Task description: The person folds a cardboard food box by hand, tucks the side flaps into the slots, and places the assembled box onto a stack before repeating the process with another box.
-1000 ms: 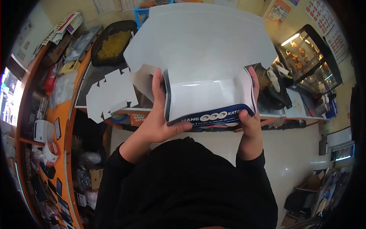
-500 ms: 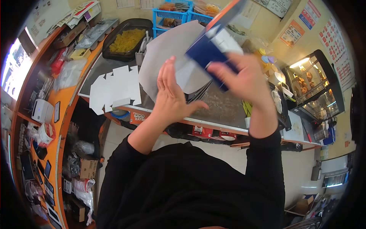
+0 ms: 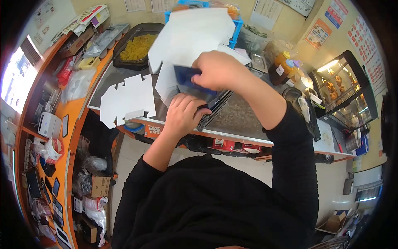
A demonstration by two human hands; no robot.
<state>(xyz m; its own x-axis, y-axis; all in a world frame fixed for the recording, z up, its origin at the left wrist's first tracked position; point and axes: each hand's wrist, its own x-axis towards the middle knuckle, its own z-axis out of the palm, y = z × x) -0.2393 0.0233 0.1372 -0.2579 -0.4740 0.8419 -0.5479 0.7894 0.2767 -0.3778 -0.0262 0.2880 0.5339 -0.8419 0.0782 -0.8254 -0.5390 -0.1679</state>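
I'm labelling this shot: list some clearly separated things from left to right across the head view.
White boxy device, flat white carton blank, left hand, yellow-capped bottle, lit display case.

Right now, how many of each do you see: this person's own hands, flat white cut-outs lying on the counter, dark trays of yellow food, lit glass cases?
Hands: 2 (left hand, right hand)
Flat white cut-out: 1 visible
Dark tray: 1
Lit glass case: 1
Total: 5
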